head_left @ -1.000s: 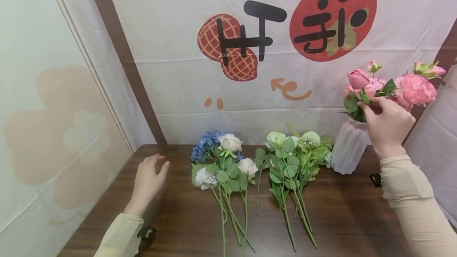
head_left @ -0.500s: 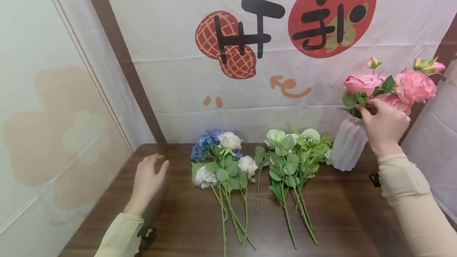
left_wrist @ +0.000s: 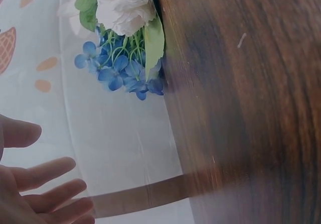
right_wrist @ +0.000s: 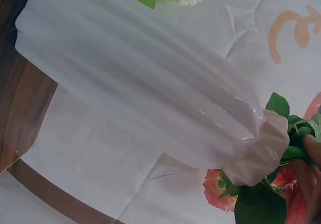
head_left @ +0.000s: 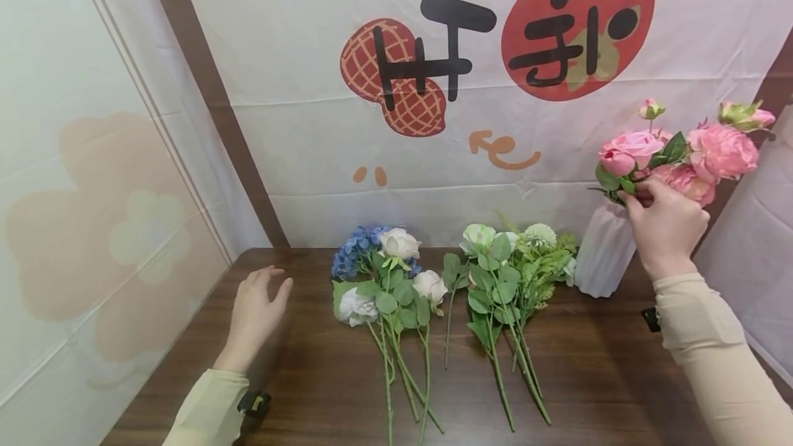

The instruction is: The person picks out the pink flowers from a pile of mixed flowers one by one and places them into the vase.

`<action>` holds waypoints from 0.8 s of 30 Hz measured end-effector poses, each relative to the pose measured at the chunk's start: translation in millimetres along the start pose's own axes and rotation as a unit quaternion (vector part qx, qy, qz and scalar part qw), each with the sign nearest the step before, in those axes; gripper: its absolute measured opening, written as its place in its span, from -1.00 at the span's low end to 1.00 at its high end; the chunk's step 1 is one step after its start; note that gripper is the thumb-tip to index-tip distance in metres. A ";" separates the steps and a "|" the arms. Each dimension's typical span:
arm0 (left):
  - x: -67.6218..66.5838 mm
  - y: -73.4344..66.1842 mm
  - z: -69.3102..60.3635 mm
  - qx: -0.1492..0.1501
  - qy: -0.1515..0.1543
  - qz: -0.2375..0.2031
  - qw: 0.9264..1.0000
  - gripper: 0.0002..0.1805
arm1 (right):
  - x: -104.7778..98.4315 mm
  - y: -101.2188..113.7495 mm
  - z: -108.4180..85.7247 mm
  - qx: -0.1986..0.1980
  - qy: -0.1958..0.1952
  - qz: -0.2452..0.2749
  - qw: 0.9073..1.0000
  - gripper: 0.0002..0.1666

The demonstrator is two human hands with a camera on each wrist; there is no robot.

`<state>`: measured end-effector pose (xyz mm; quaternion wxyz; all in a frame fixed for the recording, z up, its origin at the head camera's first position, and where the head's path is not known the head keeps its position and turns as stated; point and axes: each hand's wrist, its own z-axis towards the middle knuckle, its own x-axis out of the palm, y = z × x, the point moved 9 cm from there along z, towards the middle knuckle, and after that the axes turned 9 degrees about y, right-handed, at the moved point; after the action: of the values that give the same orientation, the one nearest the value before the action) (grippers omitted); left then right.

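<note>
A white fluted vase (head_left: 604, 250) stands at the right back of the table, holding several pink flowers (head_left: 721, 150) with green leaves. Just above its rim, my right hand (head_left: 669, 226) pinches the green stem of a pink rose (head_left: 630, 149) between thumb and fingers. The right wrist view has the vase (right_wrist: 150, 88) large, with the fingertips on the stem (right_wrist: 296, 153) at its mouth. My left hand (head_left: 260, 312) hovers over the table's left side, fingers relaxed, holding nothing. In the left wrist view its fingers (left_wrist: 47, 176) are spread apart, away from the blue hydrangea (left_wrist: 118, 73).
On the brown wooden table (head_left: 322, 377) lie white roses (head_left: 399, 245) and a blue hydrangea (head_left: 356, 253), stems toward me. Right of them lie green-white flowers (head_left: 480, 239) and leafy sprigs (head_left: 539, 274), close to the vase. A printed cloth (head_left: 297, 122) hangs behind.
My right hand has moved down and slightly left, lowering the pink rose into the vase; its bloom has turned and sits lower. The left hand has stayed in place.
</note>
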<state>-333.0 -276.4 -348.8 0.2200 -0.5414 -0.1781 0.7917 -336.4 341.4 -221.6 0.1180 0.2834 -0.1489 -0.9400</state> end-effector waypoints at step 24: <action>1.6 -11.4 4.8 0.024 -0.007 0.008 1.000 -0.60 | 1.2 -2.8 -14.9 0.016 0.018 0.060 0.998 -0.57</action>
<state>-336.2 -266.1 -342.5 0.2252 -0.5316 -0.1562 0.8015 -329.3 340.4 -235.0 0.1720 0.2925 -0.1782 -0.9236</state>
